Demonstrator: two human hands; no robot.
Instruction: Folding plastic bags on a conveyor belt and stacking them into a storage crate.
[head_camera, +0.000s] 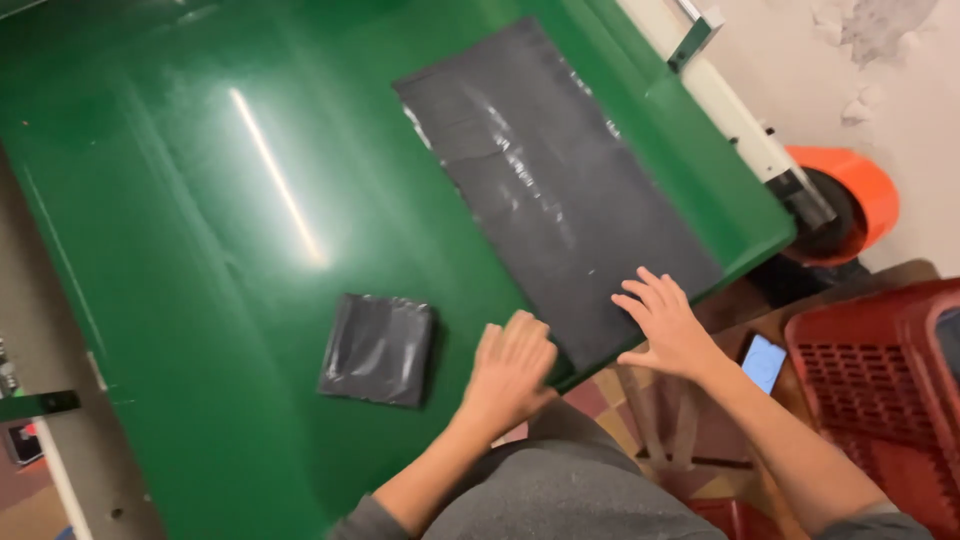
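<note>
A long dark grey plastic bag (545, 180) lies flat on a glossy green table (200, 200). My right hand (665, 325) rests open on the bag's near end, fingers spread. My left hand (510, 370) lies flat on the table beside the bag's near corner, fingers together, holding nothing. A folded square of dark plastic (378, 348) sits on the table just left of my left hand, apart from it.
A red plastic crate (880, 390) stands at the lower right, with a phone (763, 362) beside it. An orange roll (850, 195) is mounted on a white bar past the table's right edge. Patterned floor shows below the table edge.
</note>
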